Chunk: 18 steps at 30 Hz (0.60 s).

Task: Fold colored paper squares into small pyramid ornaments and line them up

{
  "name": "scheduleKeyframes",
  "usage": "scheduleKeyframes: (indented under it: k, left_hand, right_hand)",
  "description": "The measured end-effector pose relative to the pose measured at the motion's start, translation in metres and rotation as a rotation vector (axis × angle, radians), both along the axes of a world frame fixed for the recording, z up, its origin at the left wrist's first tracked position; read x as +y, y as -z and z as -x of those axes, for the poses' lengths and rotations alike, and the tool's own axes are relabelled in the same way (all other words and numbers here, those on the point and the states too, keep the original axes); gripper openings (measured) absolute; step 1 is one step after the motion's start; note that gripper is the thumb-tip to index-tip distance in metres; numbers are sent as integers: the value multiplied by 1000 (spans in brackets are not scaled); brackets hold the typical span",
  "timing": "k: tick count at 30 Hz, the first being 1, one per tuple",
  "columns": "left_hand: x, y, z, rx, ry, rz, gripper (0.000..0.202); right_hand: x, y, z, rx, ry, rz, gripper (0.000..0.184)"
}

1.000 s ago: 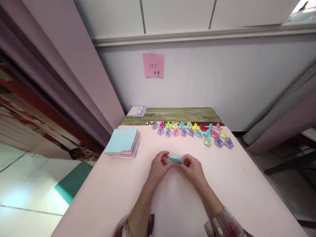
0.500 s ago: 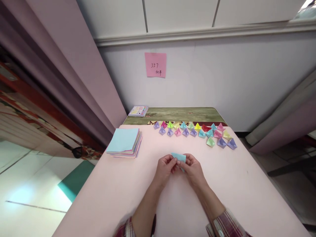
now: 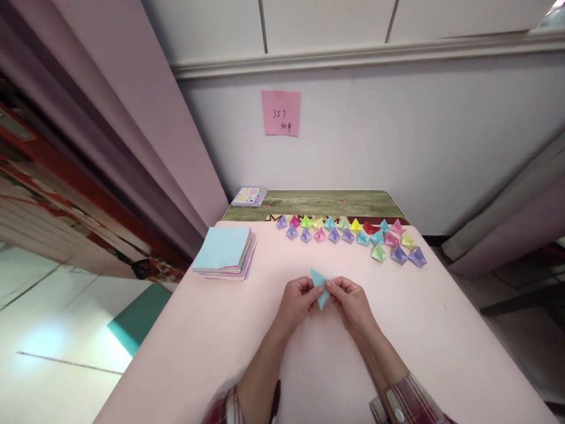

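One left hand (image 3: 302, 300) and one right hand (image 3: 352, 299), both pinching one folded light-blue origami paper (image 3: 318, 279) over the pink worktop (image 3: 326, 368); beyond, multicoloured folded-paper pieces (image 3: 348, 236) in rows; to the left, one stack of square paper (image 3: 223, 248), light-blue uppermost.

Light-blue paper (image 3: 319, 280), folded small, creased, pointed at both ends, stands roughly upright, upper tip leaning left, pinched mid-length between left hand (image 3: 299, 300) and right hand (image 3: 352, 301).
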<state>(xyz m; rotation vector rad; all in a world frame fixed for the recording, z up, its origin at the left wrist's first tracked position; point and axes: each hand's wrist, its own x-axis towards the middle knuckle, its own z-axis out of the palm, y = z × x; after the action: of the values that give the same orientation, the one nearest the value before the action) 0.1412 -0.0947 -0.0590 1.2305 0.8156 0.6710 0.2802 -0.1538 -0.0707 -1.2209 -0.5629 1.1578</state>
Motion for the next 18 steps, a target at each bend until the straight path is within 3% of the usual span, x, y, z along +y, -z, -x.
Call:
scheduleKeyframes:
  k: [4, 10, 18]
  left_hand:
    - [1, 2, 1, 35, -27, -46, 35]
    - [3, -9, 2, -68, -245, -25, 25]
    - [0, -18, 3, -126, -183, 4, 21]
  right_hand:
    - [0, 1, 0, -41, -37, -10, 33]
    - [2, -2, -1, 120, 85, 37, 35]
    - [4, -2, 2, 193, 110, 33, 35]
